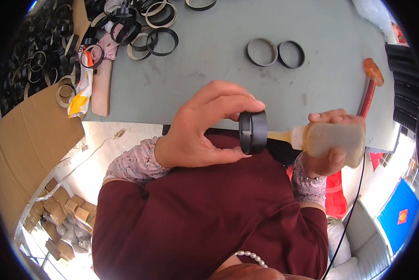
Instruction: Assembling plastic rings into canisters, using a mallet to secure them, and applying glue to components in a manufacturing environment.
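Between thumb and fingers, my left hand (pixel 202 123) grips a black ring (pixel 260 132) on edge, in front of my chest. My right hand (pixel 328 158) is closed around a translucent squeeze bottle (pixel 338 140) with a yellowish tint, tipped on its side. The bottle's pale nozzle (pixel 281 136) points left at the ring; whether its tip touches the ring I cannot tell. Farther back on the grey-green table (pixel 209 70) lie a ring with a pale inside (pixel 249 55) and a black ring (pixel 303 58), side by side.
Several loose rings (pixel 176 42) lie at the back left, near a pink phone-like slab (pixel 102 88) and a yellow-white packet (pixel 81 100). An open cardboard box (pixel 36 121) full of black rings stands far left. A red-handled hammer (pixel 369 95) rests at the right edge.
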A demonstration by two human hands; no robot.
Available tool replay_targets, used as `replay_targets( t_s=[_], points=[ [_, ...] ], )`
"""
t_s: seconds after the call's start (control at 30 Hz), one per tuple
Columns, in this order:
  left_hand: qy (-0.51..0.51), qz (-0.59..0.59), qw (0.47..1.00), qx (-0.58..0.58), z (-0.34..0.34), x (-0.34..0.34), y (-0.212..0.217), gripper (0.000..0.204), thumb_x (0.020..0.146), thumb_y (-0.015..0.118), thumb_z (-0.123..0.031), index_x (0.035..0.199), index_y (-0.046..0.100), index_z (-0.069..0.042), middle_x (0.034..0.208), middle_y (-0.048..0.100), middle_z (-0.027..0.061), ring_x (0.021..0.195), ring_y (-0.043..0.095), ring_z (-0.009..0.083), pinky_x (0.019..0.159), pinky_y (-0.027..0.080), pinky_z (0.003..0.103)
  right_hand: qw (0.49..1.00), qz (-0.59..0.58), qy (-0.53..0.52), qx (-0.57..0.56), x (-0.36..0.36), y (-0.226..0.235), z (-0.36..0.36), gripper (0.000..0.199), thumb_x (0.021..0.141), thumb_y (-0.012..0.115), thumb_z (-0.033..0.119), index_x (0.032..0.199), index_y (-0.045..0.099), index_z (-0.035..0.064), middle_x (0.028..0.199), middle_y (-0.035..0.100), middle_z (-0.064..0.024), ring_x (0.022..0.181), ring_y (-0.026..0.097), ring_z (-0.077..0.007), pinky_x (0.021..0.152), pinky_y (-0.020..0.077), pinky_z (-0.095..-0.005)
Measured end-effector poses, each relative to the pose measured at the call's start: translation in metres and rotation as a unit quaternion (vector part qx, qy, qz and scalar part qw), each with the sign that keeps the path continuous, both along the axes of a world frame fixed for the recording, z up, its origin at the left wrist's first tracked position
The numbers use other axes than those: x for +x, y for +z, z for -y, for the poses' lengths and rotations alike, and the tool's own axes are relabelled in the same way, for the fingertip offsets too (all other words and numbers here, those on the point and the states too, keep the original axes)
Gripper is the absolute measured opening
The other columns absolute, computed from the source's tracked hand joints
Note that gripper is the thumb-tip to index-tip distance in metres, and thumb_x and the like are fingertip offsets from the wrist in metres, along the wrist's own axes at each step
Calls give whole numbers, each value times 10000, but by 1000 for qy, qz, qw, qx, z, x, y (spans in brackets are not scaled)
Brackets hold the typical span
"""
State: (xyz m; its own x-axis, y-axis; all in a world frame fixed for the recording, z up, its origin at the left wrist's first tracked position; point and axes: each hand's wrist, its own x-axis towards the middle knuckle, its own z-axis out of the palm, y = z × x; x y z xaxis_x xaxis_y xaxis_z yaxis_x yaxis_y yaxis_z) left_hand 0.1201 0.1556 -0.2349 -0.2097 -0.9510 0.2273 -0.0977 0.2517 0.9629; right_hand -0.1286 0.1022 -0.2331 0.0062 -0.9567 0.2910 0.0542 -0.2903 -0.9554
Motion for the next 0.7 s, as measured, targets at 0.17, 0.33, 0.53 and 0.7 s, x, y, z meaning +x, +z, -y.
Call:
replay_targets(
  t_s=[0.17,0.33,0.53,0.7],
  points=[
    [5,88,984,-153,8,-1,-6,573,626,866,35,1158,676,-60,1210,575,103,1080,628,268,875,579,384,994,25,20,109,5,11,10,629,785,689,434,1171,497,-24,945,582,-149,808,659,-296,744,530,-391],
    [-4,97,969,-225,12,-4,-15,528,636,846,58,1120,706,-102,1206,586,96,1068,634,281,860,572,382,953,78,79,282,4,13,26,507,906,607,381,1184,519,-34,946,602,-177,710,654,-212,436,460,-244],
    [-16,80,956,-282,18,-2,-17,539,644,840,44,1144,703,-104,1228,576,89,1082,622,292,858,561,383,818,384,166,394,9,-23,42,390,996,560,422,1037,604,36,907,703,-186,481,573,-152,404,425,-230],
    [102,394,913,15,27,7,-29,603,746,819,-116,1309,608,-79,1249,536,115,1109,586,277,843,538,380,873,399,11,281,-15,-61,51,343,985,590,449,1054,610,113,1016,703,-147,588,556,-116,511,425,-225]
  ],
)
